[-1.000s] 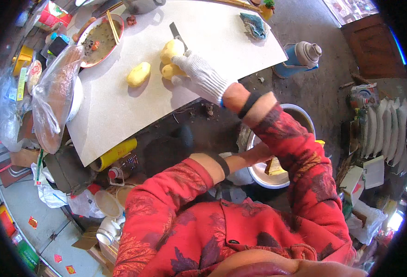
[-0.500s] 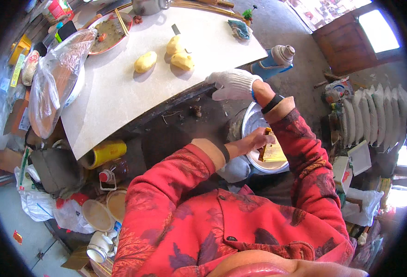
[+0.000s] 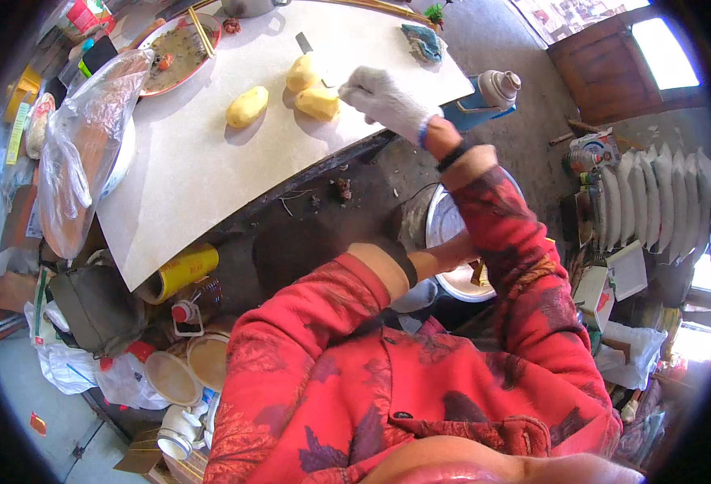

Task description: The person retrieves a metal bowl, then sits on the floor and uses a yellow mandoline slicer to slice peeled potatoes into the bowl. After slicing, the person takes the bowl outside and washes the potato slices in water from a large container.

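Observation:
My right hand (image 3: pixel 388 101), in a white knitted glove, is over the near right edge of the table, just right of the potatoes. Its fingers are loosely bent and I see nothing in them. Two peeled yellow potatoes, one of them the front potato (image 3: pixel 317 104), sit close together, with a third potato (image 3: pixel 246 106) to their left. A flat grey blade (image 3: pixel 304 42) shows behind them. Below the table my bare left hand (image 3: pixel 451 252) is closed on a yellow grater (image 3: pixel 480 273) over a pale basin (image 3: pixel 444 216). My right sleeve covers the fingers and most of the grater.
On the table's far left are a bowl (image 3: pixel 179 60) of food with chopsticks and a plastic-wrapped board-like item (image 3: pixel 89 153). A teal cloth (image 3: pixel 422 43) lies at the far right corner. Beside the table stands a blue flask (image 3: pixel 475 101). Stacked pale sacks (image 3: pixel 654 198) are farther right.
My gloved right hand has moved up and left, from the table's edge to beside the potatoes. My right forearm now hides more of the left hand and the grater.

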A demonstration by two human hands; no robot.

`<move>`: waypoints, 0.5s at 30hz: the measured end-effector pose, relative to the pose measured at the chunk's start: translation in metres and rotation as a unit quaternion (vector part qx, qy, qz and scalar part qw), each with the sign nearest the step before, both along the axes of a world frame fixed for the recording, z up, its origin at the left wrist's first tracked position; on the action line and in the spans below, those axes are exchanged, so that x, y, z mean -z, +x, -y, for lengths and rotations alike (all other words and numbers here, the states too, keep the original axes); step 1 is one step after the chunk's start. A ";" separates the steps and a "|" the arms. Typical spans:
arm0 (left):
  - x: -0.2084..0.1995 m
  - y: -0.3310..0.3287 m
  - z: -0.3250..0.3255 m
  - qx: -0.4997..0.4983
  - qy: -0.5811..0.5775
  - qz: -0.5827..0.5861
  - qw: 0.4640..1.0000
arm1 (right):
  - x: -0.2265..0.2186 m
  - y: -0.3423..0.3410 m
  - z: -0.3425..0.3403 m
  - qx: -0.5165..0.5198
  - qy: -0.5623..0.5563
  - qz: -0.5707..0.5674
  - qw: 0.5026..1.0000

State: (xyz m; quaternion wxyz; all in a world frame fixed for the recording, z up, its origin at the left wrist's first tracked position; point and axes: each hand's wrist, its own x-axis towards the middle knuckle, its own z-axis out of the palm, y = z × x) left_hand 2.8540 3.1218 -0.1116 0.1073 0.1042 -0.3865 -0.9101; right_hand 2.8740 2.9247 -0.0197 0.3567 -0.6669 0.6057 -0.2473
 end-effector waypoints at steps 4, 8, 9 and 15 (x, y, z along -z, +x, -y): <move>0.002 -0.005 -0.007 -0.026 -0.016 0.004 1.000 | -0.023 -0.017 -0.021 -0.106 0.192 -0.189 0.957; 0.009 -0.008 -0.011 -0.022 -0.023 0.009 0.999 | -0.019 -0.010 -0.020 -0.028 0.021 -0.108 0.994; 0.011 -0.008 -0.012 -0.019 -0.020 0.012 1.000 | -0.013 -0.004 -0.017 -0.036 -0.068 -0.093 0.993; 0.025 -0.013 -0.008 -0.011 -0.022 0.036 0.999 | 0.033 0.032 0.004 -0.073 -0.277 -0.123 0.950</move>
